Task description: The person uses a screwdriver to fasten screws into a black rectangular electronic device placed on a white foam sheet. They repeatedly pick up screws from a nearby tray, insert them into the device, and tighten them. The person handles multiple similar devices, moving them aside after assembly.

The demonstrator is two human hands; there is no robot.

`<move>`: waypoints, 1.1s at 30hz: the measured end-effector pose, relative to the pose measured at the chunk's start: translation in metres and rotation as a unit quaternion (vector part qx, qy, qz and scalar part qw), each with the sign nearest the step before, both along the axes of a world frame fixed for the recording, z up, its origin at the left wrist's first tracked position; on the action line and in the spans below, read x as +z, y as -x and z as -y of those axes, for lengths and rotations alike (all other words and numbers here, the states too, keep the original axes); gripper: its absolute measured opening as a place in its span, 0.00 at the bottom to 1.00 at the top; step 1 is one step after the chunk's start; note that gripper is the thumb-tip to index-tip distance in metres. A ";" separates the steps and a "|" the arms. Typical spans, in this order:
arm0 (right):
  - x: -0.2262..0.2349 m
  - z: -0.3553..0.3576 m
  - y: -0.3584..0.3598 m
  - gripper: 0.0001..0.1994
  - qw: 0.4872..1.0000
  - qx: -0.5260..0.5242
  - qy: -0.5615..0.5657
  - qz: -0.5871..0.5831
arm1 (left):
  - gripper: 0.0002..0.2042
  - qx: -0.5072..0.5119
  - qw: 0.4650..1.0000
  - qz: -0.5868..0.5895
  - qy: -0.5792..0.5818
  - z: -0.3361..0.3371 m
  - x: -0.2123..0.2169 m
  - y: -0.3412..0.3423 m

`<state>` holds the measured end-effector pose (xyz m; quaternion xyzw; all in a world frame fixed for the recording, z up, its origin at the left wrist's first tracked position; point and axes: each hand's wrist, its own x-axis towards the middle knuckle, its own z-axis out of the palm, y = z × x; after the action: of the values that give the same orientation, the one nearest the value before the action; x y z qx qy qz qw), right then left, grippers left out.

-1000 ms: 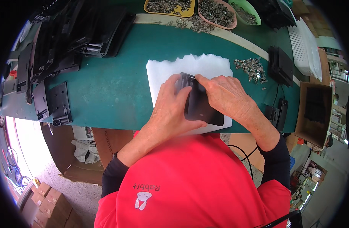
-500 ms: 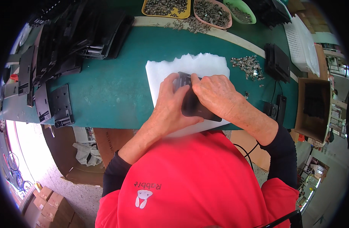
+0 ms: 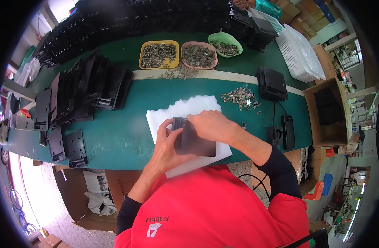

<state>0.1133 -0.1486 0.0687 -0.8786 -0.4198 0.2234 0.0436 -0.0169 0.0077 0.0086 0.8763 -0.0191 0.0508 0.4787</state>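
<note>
A flat black plastic cover lies tilted over a white foam sheet with a ragged far edge. My left hand grips the cover's left side, thumb across its near part and fingers at the far left corner. Closed, my right hand rests at the far edge of the cover, fingertips on or just beside it. Whatever small thing those fingers may pinch is hidden. A pile of small metal clips sits beyond the foam, to the right.
Small metal parts fill a yellow tray, a pink tray and a green bowl. Black plastic housings lean in stacks at left. A black device, cables, a white basket and a cardboard box stand right.
My view has shifted upward, bringing in more of the table's far side. The right hand has drawn back toward the cover's far edge, uncovering more of its surface. My left hand keeps its grip.
</note>
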 end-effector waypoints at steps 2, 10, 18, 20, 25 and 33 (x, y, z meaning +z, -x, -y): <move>-0.029 0.023 -0.021 0.10 0.984 -0.020 -0.172 0.040 | 0.41 -0.021 1.000 0.005 -0.008 -0.003 0.003 0.002; -0.058 0.020 -0.116 0.10 0.914 -0.228 -0.321 0.095 | 0.35 -0.114 0.993 -0.005 -0.035 -0.030 0.010 -0.026; -0.088 -0.010 -0.146 0.09 0.911 -0.246 -0.303 0.134 | 0.26 -0.071 0.997 -0.004 -0.002 -0.033 0.014 -0.033; -0.091 -0.002 -0.146 0.07 0.894 -0.232 -0.342 0.172 | 0.22 -0.028 1.000 0.012 0.002 -0.032 0.009 -0.037; -0.083 0.014 -0.134 0.08 0.875 -0.299 -0.376 0.054 | 0.14 0.052 0.998 0.046 0.005 -0.026 0.018 -0.068; -0.048 0.006 -0.080 0.08 0.859 -0.284 -0.424 -0.045 | 0.15 0.110 0.945 -0.072 0.299 0.009 0.022 -0.141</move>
<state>0.1932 -0.1547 0.0205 -0.8453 -0.2039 0.0407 0.4921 0.1245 -0.0008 0.0304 0.6907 0.1281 0.0432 0.7104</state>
